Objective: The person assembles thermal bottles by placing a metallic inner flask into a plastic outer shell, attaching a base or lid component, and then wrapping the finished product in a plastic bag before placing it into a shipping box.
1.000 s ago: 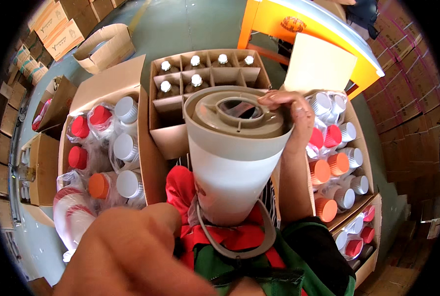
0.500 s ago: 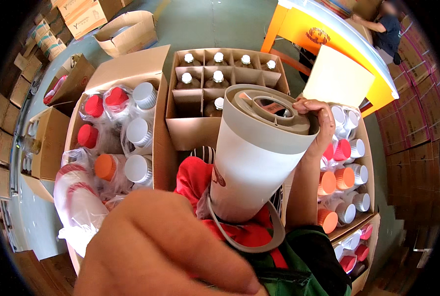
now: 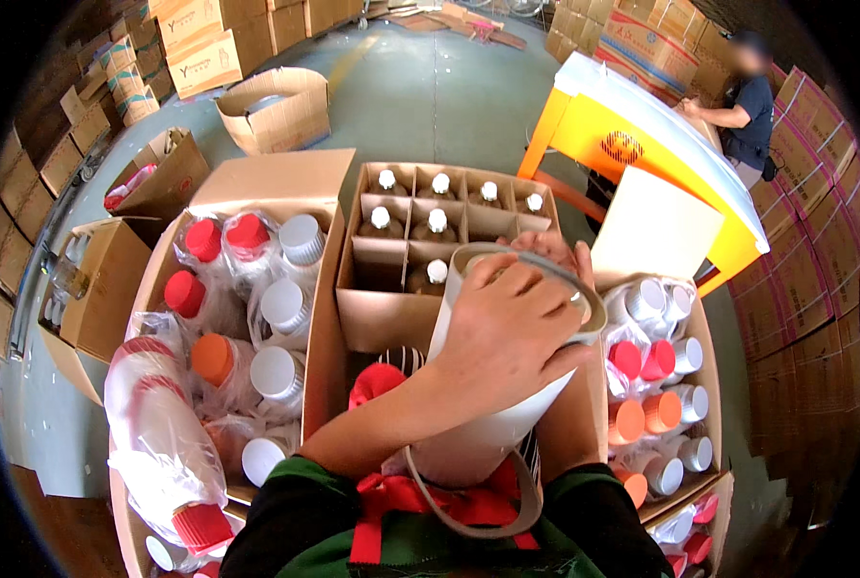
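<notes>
A white vacuum flask [image 3: 507, 416] with a wide grey rim [image 3: 592, 326] leans between my legs, its open end up. Its grey loop handle [image 3: 473, 531] hangs low against my red and green apron. My left hand [image 3: 507, 313] curls over the open end, its fingertips down inside the rim and partly hidden. On the far side of that rim, my right hand [image 3: 557, 247] grips with bent fingers; most of the palm is hidden behind the flask and my left hand.
Ahead stands a divided carton [image 3: 386, 313] holding several white-topped bottles. Cartons of plastic-wrapped containers with red, orange and white caps flank me left [image 3: 282, 304] and right [image 3: 661, 410]. A wrapped flask [image 3: 165, 433] lies at left. Beyond an orange-and-white table [image 3: 632, 135], a person [image 3: 750, 106] handles a box.
My left hand has come from close before the camera onto the flask's open end. My right hand has shifted along the rim to its far side. The view has tilted up.
</notes>
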Demonstrator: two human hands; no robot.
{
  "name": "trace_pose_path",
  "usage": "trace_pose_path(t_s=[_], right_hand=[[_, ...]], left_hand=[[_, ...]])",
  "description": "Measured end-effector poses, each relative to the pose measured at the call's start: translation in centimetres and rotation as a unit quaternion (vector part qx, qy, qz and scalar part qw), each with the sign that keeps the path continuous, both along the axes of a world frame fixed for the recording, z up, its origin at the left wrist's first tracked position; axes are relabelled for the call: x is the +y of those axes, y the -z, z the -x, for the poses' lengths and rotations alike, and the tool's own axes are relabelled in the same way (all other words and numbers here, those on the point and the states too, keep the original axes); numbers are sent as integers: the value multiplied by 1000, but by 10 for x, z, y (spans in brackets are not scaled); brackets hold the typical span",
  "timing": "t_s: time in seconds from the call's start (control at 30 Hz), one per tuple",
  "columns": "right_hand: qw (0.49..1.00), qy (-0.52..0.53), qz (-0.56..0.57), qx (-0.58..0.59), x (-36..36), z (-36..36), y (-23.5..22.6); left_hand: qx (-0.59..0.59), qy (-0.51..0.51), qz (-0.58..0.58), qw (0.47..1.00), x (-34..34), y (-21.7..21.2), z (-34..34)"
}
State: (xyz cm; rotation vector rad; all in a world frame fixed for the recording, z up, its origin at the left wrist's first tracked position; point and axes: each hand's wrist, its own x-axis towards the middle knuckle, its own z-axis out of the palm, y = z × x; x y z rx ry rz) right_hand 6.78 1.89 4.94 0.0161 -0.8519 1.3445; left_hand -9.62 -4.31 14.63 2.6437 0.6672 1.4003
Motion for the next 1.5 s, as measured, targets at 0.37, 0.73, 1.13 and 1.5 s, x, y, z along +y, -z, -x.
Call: trace_pose_path(t_s=[0.37, 0.73, 1.13, 1.5], right_hand=[[839, 230, -107, -481, -55, -29, -69], [532, 64, -340, -773, -116, 32, -182], [615, 265, -95, -737, -159, -18, -140], [710, 221, 9, -668, -145, -54, -117]], left_hand=[[-175, 221, 264, 923, 80, 67, 24], [220, 118, 448, 859, 38, 201, -6], [433, 63, 410, 800, 50, 239, -5], [-331, -119, 441, 826, 159, 47, 21]])
